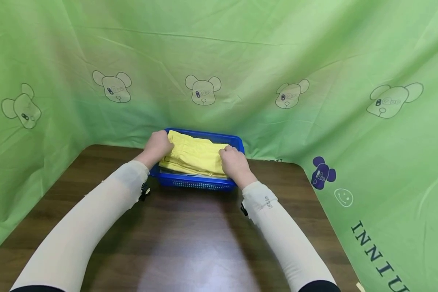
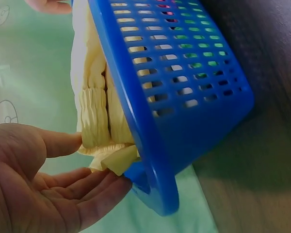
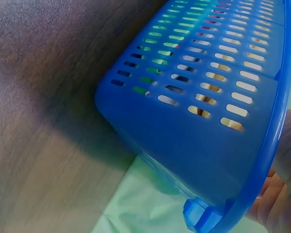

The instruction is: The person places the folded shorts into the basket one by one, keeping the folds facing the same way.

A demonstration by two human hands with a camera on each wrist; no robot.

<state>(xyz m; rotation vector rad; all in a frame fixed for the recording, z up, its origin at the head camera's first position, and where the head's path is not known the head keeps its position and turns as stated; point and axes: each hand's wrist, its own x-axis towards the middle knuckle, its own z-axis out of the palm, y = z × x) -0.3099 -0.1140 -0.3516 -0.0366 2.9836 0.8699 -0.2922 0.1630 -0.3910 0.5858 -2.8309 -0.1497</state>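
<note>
A folded yellow garment [image 1: 198,156] with a gathered elastic band lies on top of the contents of a blue plastic basket [image 1: 193,182]. My left hand [image 1: 157,147] pinches the garment's left end. In the left wrist view that hand [image 2: 53,179] has its thumb against the elastic band [image 2: 94,119] and its fingers below, by the basket's corner. At the opposite end, my right hand [image 1: 235,164] grips the garment's right edge with bent fingers. The basket's rim hides most of the right hand [image 3: 274,196] in the right wrist view.
The basket stands at the far edge of a brown wooden table [image 1: 190,239]. Green and pink things show through its slots. A green cloth [image 1: 241,48] printed with bear heads hangs behind and along both sides.
</note>
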